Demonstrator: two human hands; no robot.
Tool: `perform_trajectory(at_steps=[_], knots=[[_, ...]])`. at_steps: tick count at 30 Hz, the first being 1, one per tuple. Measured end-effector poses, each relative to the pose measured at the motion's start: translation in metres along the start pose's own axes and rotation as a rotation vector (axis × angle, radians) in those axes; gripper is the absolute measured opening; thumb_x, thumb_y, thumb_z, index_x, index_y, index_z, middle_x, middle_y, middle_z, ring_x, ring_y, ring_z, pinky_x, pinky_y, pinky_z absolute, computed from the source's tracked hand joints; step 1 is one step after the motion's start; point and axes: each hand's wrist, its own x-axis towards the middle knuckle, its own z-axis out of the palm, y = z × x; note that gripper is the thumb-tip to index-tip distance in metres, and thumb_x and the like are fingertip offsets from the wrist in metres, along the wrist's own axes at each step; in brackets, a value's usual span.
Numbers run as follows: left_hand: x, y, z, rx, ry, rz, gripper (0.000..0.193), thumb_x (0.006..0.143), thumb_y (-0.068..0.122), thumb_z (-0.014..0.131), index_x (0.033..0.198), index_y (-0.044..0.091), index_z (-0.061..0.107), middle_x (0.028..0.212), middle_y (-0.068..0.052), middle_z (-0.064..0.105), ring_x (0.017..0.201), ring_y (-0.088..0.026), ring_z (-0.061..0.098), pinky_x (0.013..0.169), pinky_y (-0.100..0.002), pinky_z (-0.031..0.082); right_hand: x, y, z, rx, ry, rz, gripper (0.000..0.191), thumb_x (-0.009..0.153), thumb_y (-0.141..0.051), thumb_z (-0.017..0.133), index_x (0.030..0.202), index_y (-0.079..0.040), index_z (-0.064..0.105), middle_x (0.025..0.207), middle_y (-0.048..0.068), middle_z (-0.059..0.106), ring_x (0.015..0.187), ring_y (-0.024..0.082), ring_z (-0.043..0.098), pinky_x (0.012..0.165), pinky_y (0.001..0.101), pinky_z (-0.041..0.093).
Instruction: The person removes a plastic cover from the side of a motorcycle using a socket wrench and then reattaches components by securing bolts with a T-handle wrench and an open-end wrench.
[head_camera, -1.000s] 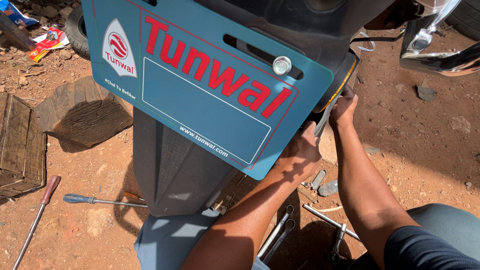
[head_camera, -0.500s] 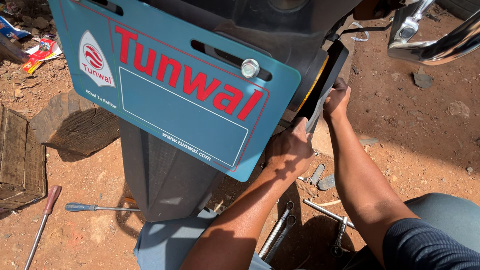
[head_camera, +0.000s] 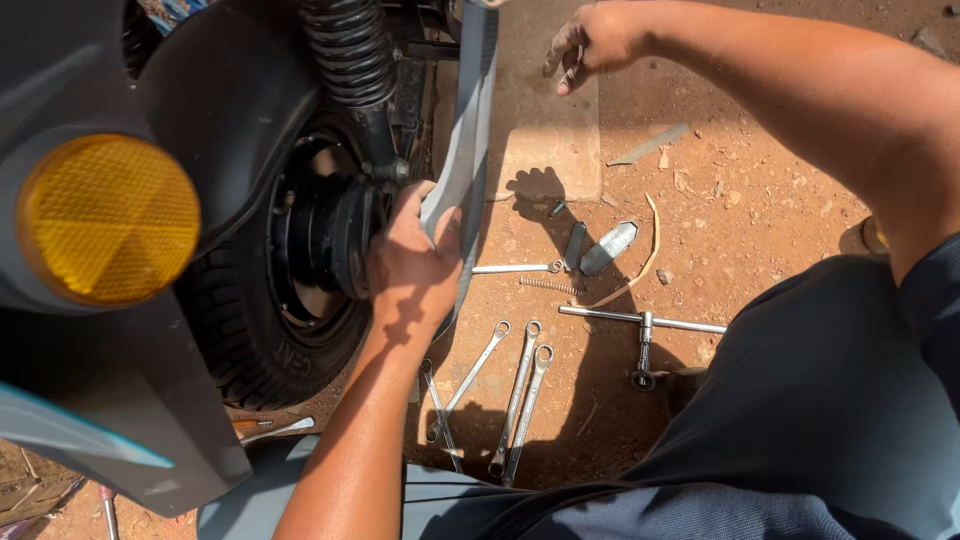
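I look down at a scooter's rear wheel (head_camera: 250, 330), with its black hub (head_camera: 320, 230) and coiled shock absorber (head_camera: 350, 50). My left hand (head_camera: 415, 265) grips the edge of a long grey side guard (head_camera: 470, 110) that runs beside the wheel. My right hand (head_camera: 590, 40) hovers at the top, just right of the guard's upper part. Its fingers are curled and dirty. I cannot tell if it holds anything or touches the guard.
A round orange reflector (head_camera: 110, 220) sits on the dark mudguard at the left. On the red dirt lie several ring spanners (head_camera: 515, 390), a T-handle socket wrench (head_camera: 640, 320), a small coil spring (head_camera: 548, 285) and two grey metal pieces (head_camera: 608, 247). A flat stone slab (head_camera: 550, 150) is near the guard.
My view has swung from the blue number plate to the side of the wheel. My left hand now grips the grey guard lower down. My right hand has lifted away to the right.
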Motion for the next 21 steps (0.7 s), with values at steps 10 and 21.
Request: perform_trajectory(at_steps=[10, 21], knots=[[0.005, 0.021, 0.028, 0.127, 0.244, 0.184, 0.029, 0.101, 0.018, 0.073, 0.123, 0.001, 0.066, 0.109, -0.017, 0.073, 0.096, -0.029, 0.074, 0.084, -0.037, 0.055, -0.12, 0.141, 0.205, -0.119, -0.359, -0.024, 0.042, 0.081, -0.037, 0.078, 0.117, -0.016, 0.072, 0.113, 0.007, 0.074, 0.106, 0.029, 0.07, 0.091, 0.0439, 0.054], [0.009, 0.009, 0.045, 0.178, 0.258, -0.004, 0.038, 0.109, 0.026, 0.073, 0.124, -0.006, 0.06, 0.108, -0.014, 0.071, 0.096, -0.018, 0.07, 0.084, -0.029, 0.055, -0.177, 0.158, 0.353, -0.099, -0.215, -0.227, 0.039, 0.082, -0.015, 0.068, 0.119, -0.006, 0.056, 0.117, 0.018, 0.061, 0.098, 0.036, 0.067, 0.076, 0.0445, 0.056]])
